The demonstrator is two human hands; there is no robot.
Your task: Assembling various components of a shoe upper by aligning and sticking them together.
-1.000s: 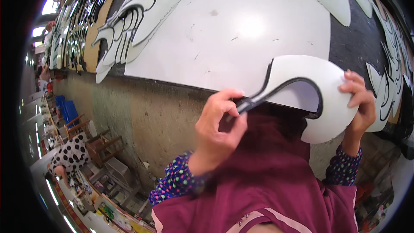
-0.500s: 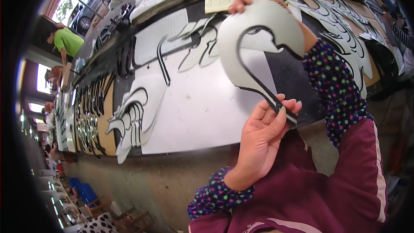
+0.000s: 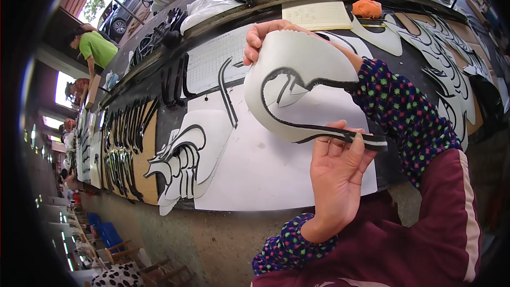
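Above the table I hold a curved, off-white piece that looks like a shoe upper (image 3: 268, 103), with a black band along its inner edge and one notched outer edge. My left hand (image 3: 337, 180) pinches its narrow, black-edged tail between thumb and fingers. At the far end, my right hand (image 3: 257, 40) is closed round the broad part, its fingers curled over the rim and its palm hidden behind the piece. The piece is bent and tilted. Under it lies a white board (image 3: 265, 180).
Left on the board is a fanned stack of similar pieces (image 3: 186, 159), beside a black curved strip (image 3: 226, 93). Black strips (image 3: 125, 149) lie on cardboard farther left. More white pieces (image 3: 446, 48) cover the right side. A paper pad (image 3: 316, 15) and orange cloth (image 3: 366, 8) sit behind.
The upper piece has swung round, its tail now pointing right and lying flatter. My right hand has come lower and left with it, while my left hand keeps its pinch. The view has shifted.
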